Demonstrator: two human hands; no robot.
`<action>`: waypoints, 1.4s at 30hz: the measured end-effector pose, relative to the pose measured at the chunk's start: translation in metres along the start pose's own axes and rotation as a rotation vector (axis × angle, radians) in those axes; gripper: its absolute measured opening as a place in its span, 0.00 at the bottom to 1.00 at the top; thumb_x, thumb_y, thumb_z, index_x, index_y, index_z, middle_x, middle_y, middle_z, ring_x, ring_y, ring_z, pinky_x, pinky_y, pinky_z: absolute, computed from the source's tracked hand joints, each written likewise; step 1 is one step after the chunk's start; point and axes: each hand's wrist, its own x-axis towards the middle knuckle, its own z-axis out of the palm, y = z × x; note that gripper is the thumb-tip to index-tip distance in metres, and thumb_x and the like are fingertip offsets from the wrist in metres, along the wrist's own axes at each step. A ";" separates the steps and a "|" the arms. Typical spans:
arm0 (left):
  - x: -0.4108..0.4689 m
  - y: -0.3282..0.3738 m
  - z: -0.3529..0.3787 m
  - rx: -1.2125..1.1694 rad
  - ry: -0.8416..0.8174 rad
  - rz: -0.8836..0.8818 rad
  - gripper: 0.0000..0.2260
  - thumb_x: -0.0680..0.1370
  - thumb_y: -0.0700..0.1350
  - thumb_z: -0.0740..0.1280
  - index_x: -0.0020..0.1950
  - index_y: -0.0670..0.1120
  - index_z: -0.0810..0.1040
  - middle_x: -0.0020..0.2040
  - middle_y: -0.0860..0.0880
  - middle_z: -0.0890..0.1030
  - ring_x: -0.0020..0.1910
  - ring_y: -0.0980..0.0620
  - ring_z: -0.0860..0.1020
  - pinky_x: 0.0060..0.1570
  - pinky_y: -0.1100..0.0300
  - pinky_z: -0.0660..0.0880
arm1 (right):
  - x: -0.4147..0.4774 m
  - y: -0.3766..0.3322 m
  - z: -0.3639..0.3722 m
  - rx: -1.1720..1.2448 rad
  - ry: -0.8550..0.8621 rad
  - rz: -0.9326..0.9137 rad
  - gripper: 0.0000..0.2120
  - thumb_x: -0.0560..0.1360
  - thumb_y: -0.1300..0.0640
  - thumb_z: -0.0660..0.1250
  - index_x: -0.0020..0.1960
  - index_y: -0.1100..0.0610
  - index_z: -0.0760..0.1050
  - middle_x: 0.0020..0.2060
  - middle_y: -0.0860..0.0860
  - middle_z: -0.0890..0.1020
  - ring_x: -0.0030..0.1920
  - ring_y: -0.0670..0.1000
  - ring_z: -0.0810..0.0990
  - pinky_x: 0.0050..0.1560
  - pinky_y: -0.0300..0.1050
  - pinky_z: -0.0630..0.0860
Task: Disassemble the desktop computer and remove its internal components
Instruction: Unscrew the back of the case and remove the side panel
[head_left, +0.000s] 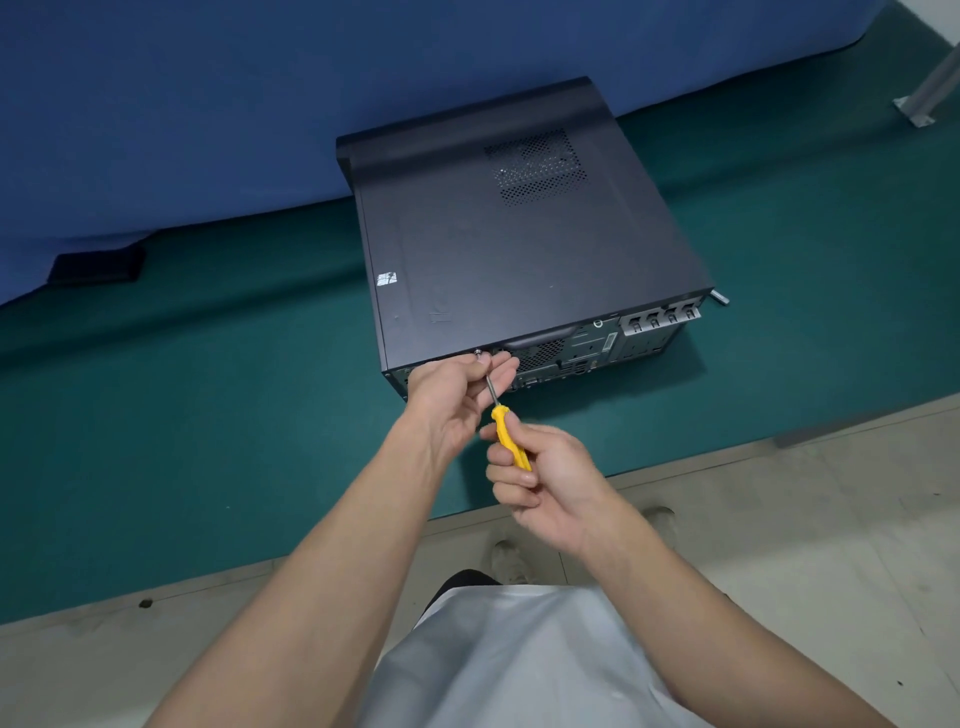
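Observation:
A black desktop computer case (524, 244) lies flat on the green table (208, 415), its closed side panel facing up and its rear ports toward me. My right hand (545, 483) grips the yellow handle of a screwdriver (506, 428). The metal shaft runs up to a screw (478, 355) at the case's rear top edge. My left hand (457, 395) is at that rear edge, its fingers curled around the shaft near the tip.
A blue cloth (208, 104) covers the back of the table, with a dark flat object (96, 265) beneath its edge at the left. A grey metal leg (930, 93) stands at the far right. Pale floor and my shoes (511, 561) show below the table's front edge.

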 end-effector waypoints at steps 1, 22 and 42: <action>0.000 -0.001 0.000 0.030 0.018 0.017 0.05 0.76 0.25 0.62 0.45 0.33 0.73 0.41 0.33 0.81 0.36 0.41 0.84 0.39 0.54 0.83 | 0.001 0.004 0.003 -0.322 0.114 -0.131 0.12 0.83 0.55 0.56 0.46 0.62 0.70 0.29 0.54 0.70 0.23 0.46 0.62 0.19 0.41 0.57; -0.002 -0.006 0.003 0.107 0.095 0.106 0.09 0.76 0.23 0.60 0.52 0.33 0.72 0.44 0.34 0.81 0.39 0.42 0.84 0.42 0.56 0.82 | 0.010 0.006 0.001 -0.301 0.137 -0.105 0.11 0.80 0.53 0.63 0.45 0.60 0.71 0.32 0.55 0.73 0.26 0.48 0.68 0.24 0.40 0.65; -0.001 -0.002 -0.001 0.089 0.011 0.040 0.07 0.76 0.24 0.61 0.50 0.33 0.72 0.42 0.34 0.80 0.38 0.41 0.83 0.37 0.55 0.82 | 0.004 0.001 0.007 -0.391 0.200 -0.107 0.08 0.81 0.59 0.60 0.43 0.60 0.70 0.31 0.53 0.72 0.25 0.46 0.64 0.21 0.36 0.59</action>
